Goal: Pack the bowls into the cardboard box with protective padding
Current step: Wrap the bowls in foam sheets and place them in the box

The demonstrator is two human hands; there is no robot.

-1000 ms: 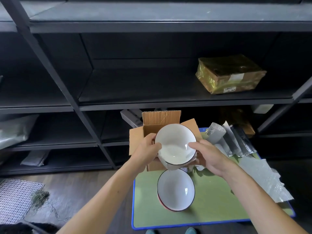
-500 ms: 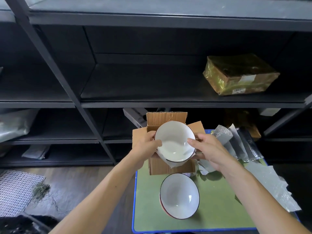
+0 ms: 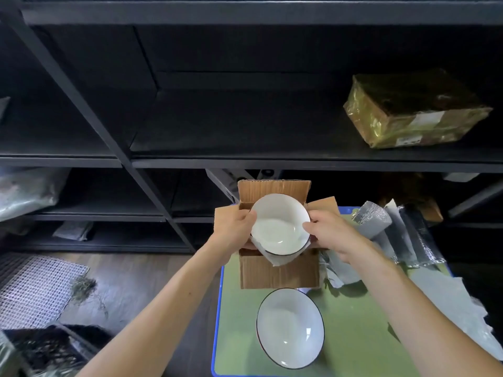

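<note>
A white bowl with a dark rim sits in the mouth of the open cardboard box, with a sheet of white foam padding wrapped under it. My left hand grips its left rim and my right hand grips its right rim. A second white bowl lies on the green table just in front of the box, untouched.
Silver and grey padding sheets lie heaped right of the box, and bubble wrap trails over the table's right edge. Black shelving stands close behind. A gold-wrapped parcel rests on a shelf. A mesh mat lies on the floor.
Both hands have carried the padded bowl away from me and down into the box opening. The bowl on the table has not moved.
</note>
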